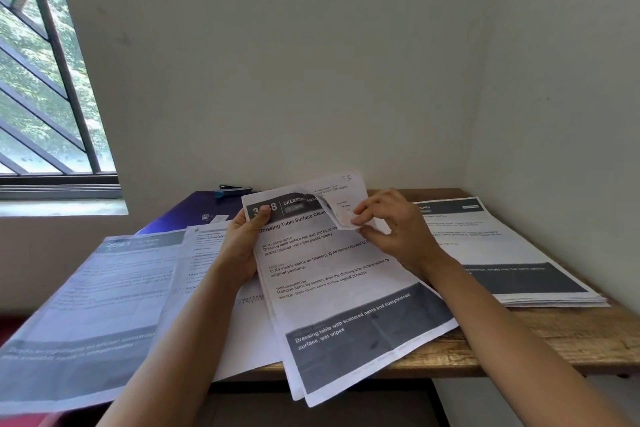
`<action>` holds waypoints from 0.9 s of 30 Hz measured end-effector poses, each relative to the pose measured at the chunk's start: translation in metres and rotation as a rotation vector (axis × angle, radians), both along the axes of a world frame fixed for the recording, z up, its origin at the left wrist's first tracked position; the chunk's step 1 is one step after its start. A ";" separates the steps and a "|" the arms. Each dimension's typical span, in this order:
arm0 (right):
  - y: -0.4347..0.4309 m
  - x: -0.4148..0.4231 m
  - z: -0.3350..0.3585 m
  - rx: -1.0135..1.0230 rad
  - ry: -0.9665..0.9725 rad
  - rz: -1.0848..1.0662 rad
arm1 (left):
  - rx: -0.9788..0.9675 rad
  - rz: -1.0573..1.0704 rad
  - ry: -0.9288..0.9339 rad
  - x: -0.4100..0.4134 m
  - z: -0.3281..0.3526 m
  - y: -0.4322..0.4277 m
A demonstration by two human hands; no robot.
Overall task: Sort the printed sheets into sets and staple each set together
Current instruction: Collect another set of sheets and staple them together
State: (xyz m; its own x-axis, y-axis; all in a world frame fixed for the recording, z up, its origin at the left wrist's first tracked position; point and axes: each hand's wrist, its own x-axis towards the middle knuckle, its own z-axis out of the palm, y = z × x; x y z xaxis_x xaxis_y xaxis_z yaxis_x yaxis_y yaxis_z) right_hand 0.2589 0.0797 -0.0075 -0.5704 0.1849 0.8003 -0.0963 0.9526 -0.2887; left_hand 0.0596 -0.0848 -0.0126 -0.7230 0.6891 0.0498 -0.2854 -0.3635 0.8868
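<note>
**Corner peeled back on the dressing-table set: watch for a tear or a slip**

I see both hands clamped on the same held set [339, 288], the sheets headed "Dressing Table Surface". It is lifted at its far end over the middle of the table [554, 333], and its near end hangs past the table's front edge. The left hand [247, 239] grips the left edge near the top, thumb pressed on the dark header. The right hand [391, 229] pinches the curled top-right corner [341, 208] of the front sheet, peeling it off the sheet beneath.

My worries from here:

- That corner is already creased and rolled. A sharper pull while the left thumb pins the header could tear it.
- I judge the lower sheets of the set to be held only at the left edge. If that grip loosens, they could fan out or slide off the front of the table.
- The left pile [97, 305] overhangs the table's near edge, and a nudge from the forearm could send it down.
- The stapler [233, 190] lies at the back on the purple folder [194, 215], behind the held sheets. Reaching for it takes one hand off, and the set could shift out of square.
- The right stack [502, 253] sits just beside the right wrist, so pages could get mixed in.
</note>
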 end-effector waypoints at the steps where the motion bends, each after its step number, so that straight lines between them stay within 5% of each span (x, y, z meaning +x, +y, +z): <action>1: 0.000 0.001 0.001 0.023 -0.009 0.006 | 0.000 0.001 -0.002 0.000 0.000 0.000; 14: 0.010 -0.006 -0.007 -0.405 -0.046 -0.104 | 0.041 -0.039 0.029 0.000 0.000 0.002; 27: 0.000 -0.003 0.001 -0.402 0.098 -0.082 | 0.052 -0.027 0.013 -0.003 -0.002 0.004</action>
